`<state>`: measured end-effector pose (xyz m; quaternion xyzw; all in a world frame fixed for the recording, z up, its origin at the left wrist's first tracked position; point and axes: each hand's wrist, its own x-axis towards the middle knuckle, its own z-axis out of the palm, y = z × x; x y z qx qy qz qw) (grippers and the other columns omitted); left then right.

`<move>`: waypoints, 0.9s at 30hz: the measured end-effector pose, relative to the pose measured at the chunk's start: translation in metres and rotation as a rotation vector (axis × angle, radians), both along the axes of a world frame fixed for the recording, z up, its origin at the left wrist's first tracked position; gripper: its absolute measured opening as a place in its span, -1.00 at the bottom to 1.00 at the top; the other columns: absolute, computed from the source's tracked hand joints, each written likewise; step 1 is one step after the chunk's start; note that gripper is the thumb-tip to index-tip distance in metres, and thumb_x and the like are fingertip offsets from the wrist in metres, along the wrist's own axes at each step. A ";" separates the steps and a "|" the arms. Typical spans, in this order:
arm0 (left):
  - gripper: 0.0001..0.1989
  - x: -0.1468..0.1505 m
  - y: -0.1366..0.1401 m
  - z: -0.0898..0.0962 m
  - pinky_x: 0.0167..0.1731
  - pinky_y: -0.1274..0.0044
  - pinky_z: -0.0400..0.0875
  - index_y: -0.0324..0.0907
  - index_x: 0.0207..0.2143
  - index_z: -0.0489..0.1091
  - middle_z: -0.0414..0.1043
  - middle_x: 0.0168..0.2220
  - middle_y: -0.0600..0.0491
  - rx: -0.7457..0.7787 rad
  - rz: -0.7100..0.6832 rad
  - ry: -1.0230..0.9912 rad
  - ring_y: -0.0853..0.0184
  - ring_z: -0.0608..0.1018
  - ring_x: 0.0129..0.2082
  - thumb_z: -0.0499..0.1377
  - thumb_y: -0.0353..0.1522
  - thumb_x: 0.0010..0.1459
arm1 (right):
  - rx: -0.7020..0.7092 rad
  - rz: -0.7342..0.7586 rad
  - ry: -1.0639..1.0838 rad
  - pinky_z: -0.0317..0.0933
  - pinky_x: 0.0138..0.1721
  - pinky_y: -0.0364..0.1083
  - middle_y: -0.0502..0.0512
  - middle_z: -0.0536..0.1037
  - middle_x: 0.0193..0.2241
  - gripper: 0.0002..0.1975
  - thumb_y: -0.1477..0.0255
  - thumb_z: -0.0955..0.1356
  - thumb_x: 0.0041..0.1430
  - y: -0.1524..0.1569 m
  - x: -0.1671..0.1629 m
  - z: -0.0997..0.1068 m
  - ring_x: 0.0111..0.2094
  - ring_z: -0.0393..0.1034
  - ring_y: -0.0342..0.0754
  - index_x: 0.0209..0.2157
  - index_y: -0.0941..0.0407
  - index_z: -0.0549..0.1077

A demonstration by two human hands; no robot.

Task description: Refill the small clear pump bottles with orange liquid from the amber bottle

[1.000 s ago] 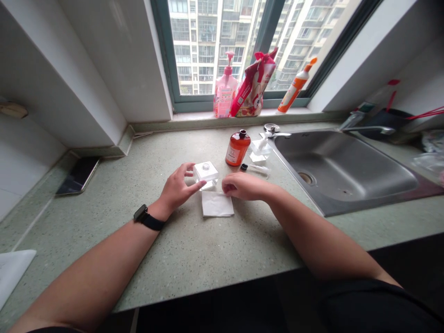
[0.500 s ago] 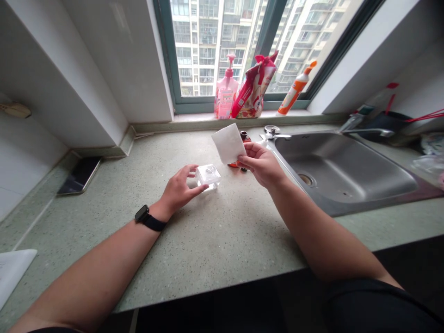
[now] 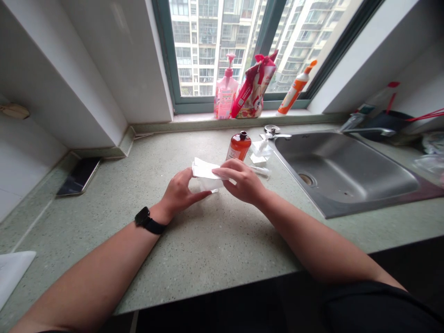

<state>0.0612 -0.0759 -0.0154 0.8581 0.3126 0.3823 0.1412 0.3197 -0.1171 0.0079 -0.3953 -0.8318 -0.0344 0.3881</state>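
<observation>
My left hand [image 3: 177,193], a black watch [image 3: 150,220] on its wrist, is curled around the left side of a small clear square bottle [image 3: 211,186] standing on the counter. A folded white tissue [image 3: 205,168] is pinched in my right hand [image 3: 244,181] and lies over the bottle's top, hiding its neck. Just behind my right hand an uncapped amber bottle [image 3: 238,147] stands upright. Beside it are a white pump head [image 3: 264,141] and a clear tube-like piece [image 3: 262,172], partly hidden by the hand.
A steel sink [image 3: 347,162] is set into the counter at right. On the windowsill stand a pink pump bottle [image 3: 225,95], a red pouch [image 3: 255,88] and an orange-and-white bottle [image 3: 294,95]. A phone [image 3: 79,176] lies at left. The counter's front edge [image 3: 215,293] runs below my arms.
My right hand has brought the tissue down and left onto the clear bottle, uncovering the amber bottle and the pump head behind. My left hand stays at the clear bottle.
</observation>
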 end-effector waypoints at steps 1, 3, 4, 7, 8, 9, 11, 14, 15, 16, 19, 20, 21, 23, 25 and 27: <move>-0.43 0.000 0.000 0.000 -0.12 0.31 0.61 -0.18 0.04 0.44 0.63 -0.12 -0.09 0.021 -0.001 -0.003 0.12 0.69 -0.15 0.42 0.02 0.21 | 0.018 0.023 -0.012 0.51 -0.04 0.10 0.16 0.63 -0.09 -0.64 0.57 0.34 0.32 0.001 0.000 -0.001 -0.07 0.54 0.05 0.07 0.01 0.59; -0.42 0.001 0.000 0.000 -0.09 0.30 0.62 -0.18 0.08 0.43 0.64 -0.09 -0.10 0.055 -0.012 -0.014 0.10 0.70 -0.12 0.43 0.00 0.21 | 0.016 0.053 -0.028 0.51 0.05 0.14 0.20 0.64 0.02 -0.59 0.59 0.35 0.29 0.000 0.000 -0.002 0.05 0.54 0.08 0.12 0.02 0.55; -0.41 0.001 0.000 0.000 -0.07 0.29 0.62 -0.17 0.10 0.43 0.64 -0.07 -0.11 0.071 -0.017 -0.019 0.09 0.70 -0.09 0.44 -0.02 0.21 | 0.009 0.064 -0.038 0.50 0.09 0.16 0.20 0.64 0.06 -0.58 0.58 0.36 0.29 0.000 0.000 -0.001 0.09 0.54 0.09 0.14 0.03 0.54; -0.37 0.002 0.000 -0.002 0.01 0.24 0.63 -0.16 0.17 0.42 0.64 0.00 -0.13 0.111 -0.028 -0.028 0.06 0.70 -0.01 0.46 -0.05 0.20 | 0.009 0.069 -0.060 0.47 0.18 0.19 0.16 0.67 0.11 -0.60 0.48 0.40 0.35 -0.002 -0.002 0.000 0.17 0.54 0.11 0.20 0.02 0.51; -0.36 0.002 0.001 -0.003 0.04 0.23 0.63 -0.16 0.18 0.41 0.63 0.02 -0.14 0.120 -0.029 -0.031 0.05 0.70 0.01 0.47 -0.06 0.19 | 0.014 0.067 -0.064 0.47 0.20 0.20 0.13 0.68 0.12 -0.62 0.43 0.40 0.38 -0.003 -0.003 0.001 0.18 0.55 0.10 0.20 0.01 0.52; -0.35 0.002 0.001 -0.003 0.06 0.22 0.62 -0.17 0.19 0.41 0.63 0.03 -0.15 0.126 -0.030 -0.033 0.04 0.70 0.03 0.48 -0.07 0.18 | 0.019 0.065 -0.066 0.46 0.22 0.20 0.11 0.68 0.13 -0.64 0.40 0.40 0.41 -0.003 -0.003 0.000 0.19 0.55 0.10 0.19 0.00 0.53; -0.34 0.001 0.001 -0.003 0.09 0.20 0.62 -0.17 0.19 0.42 0.63 0.05 -0.16 0.122 -0.032 -0.033 0.02 0.69 0.05 0.49 -0.08 0.16 | 0.027 0.065 -0.063 0.45 0.24 0.19 0.07 0.70 0.12 -0.70 0.37 0.38 0.46 -0.003 -0.003 0.000 0.19 0.56 0.08 0.16 -0.01 0.57; -0.34 0.001 0.000 -0.003 0.09 0.19 0.62 -0.17 0.18 0.43 0.63 0.05 -0.16 0.096 -0.032 -0.023 0.01 0.69 0.06 0.49 -0.07 0.17 | 0.035 0.068 -0.042 0.48 0.18 0.16 0.07 0.73 0.06 -0.74 0.39 0.36 0.48 -0.002 -0.003 0.001 0.12 0.60 0.06 0.09 0.00 0.63; -0.35 0.001 0.000 -0.002 0.09 0.19 0.62 -0.18 0.18 0.43 0.63 0.05 -0.16 0.090 -0.031 -0.022 0.01 0.69 0.06 0.48 -0.06 0.17 | 0.035 0.066 -0.036 0.48 0.15 0.15 0.07 0.74 0.03 -0.75 0.39 0.36 0.48 -0.002 -0.003 0.001 0.09 0.61 0.05 0.07 -0.01 0.64; -0.35 0.001 0.000 -0.002 0.08 0.19 0.62 -0.18 0.17 0.43 0.63 0.04 -0.16 0.088 -0.030 -0.023 0.01 0.69 0.05 0.48 -0.06 0.17 | 0.032 0.064 -0.031 0.48 0.13 0.14 0.06 0.75 0.02 -0.76 0.38 0.36 0.48 -0.002 -0.003 0.002 0.06 0.62 0.04 0.06 -0.01 0.65; -0.36 0.001 -0.001 -0.001 0.07 0.18 0.62 -0.18 0.16 0.43 0.64 0.01 -0.15 0.097 -0.028 -0.029 0.02 0.69 0.03 0.48 -0.05 0.17 | 0.018 0.058 -0.019 0.48 0.10 0.12 0.07 0.76 -0.02 -0.76 0.37 0.37 0.48 -0.003 -0.004 0.004 0.01 0.62 0.03 0.04 -0.01 0.66; -0.36 0.001 -0.001 0.000 0.06 0.19 0.61 -0.18 0.15 0.43 0.64 0.00 -0.15 0.100 -0.024 -0.027 0.03 0.69 0.01 0.48 -0.04 0.17 | 0.015 0.054 -0.014 0.49 0.08 0.11 0.08 0.76 -0.04 -0.76 0.37 0.36 0.47 -0.003 -0.004 0.005 -0.01 0.62 0.03 0.03 0.00 0.67; -0.36 0.002 -0.001 0.000 0.05 0.19 0.61 -0.18 0.14 0.43 0.63 -0.01 -0.14 0.101 -0.018 -0.021 0.04 0.69 0.00 0.47 -0.03 0.17 | 0.013 0.046 -0.010 0.49 0.06 0.10 0.09 0.77 -0.06 -0.76 0.37 0.36 0.47 -0.004 -0.004 0.005 -0.03 0.61 0.03 0.02 0.01 0.67; -0.39 0.001 -0.001 0.000 0.02 0.20 0.61 -0.17 0.09 0.44 0.64 -0.05 -0.13 0.097 -0.006 -0.007 0.06 0.69 -0.04 0.47 -0.01 0.17 | 0.002 0.014 -0.006 0.49 0.03 0.08 0.08 0.77 -0.12 -0.76 0.37 0.36 0.46 -0.004 -0.003 0.007 -0.09 0.61 0.03 -0.01 0.01 0.69; -0.41 0.001 -0.001 0.001 0.01 0.20 0.60 -0.16 0.06 0.44 0.64 -0.08 -0.10 0.089 -0.008 0.003 0.08 0.69 -0.07 0.46 0.00 0.17 | -0.037 -0.024 -0.007 0.49 -0.01 0.06 0.06 0.77 -0.17 -0.76 0.37 0.36 0.45 -0.005 -0.002 0.010 -0.13 0.61 0.02 -0.03 0.00 0.70; -0.42 0.000 0.000 0.001 0.02 0.21 0.59 -0.14 0.07 0.43 0.64 -0.09 -0.08 0.085 -0.016 0.001 0.08 0.69 -0.07 0.46 -0.01 0.17 | -0.084 -0.046 0.000 0.49 -0.04 0.04 0.06 0.77 -0.19 -0.76 0.37 0.37 0.44 -0.007 -0.002 0.012 -0.15 0.61 0.01 -0.03 -0.01 0.71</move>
